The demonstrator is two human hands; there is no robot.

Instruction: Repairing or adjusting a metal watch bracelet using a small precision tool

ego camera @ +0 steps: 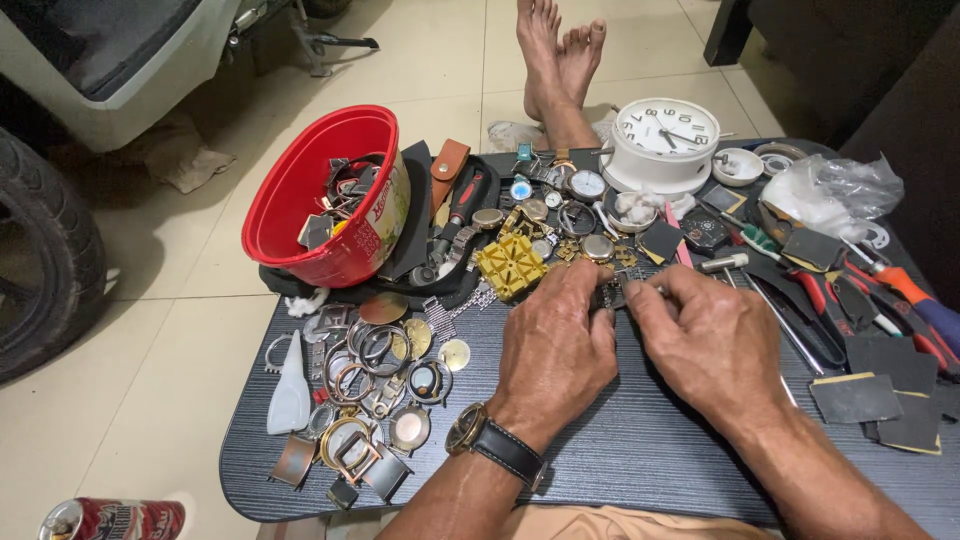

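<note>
Both hands meet over the middle of the dark bench [640,450]. The left hand [556,345] and the right hand [712,340] have their fingers pinched shut on a small metal watch band [614,290] held between them, just in front of a yellow block [511,265]. Watch cases [370,390] lie heaped to the left, beside a red bowl [320,195].

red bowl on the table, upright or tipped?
Tipped. The red bowl leans on its side, mouth facing the camera, with metal watch parts visible inside.
</note>
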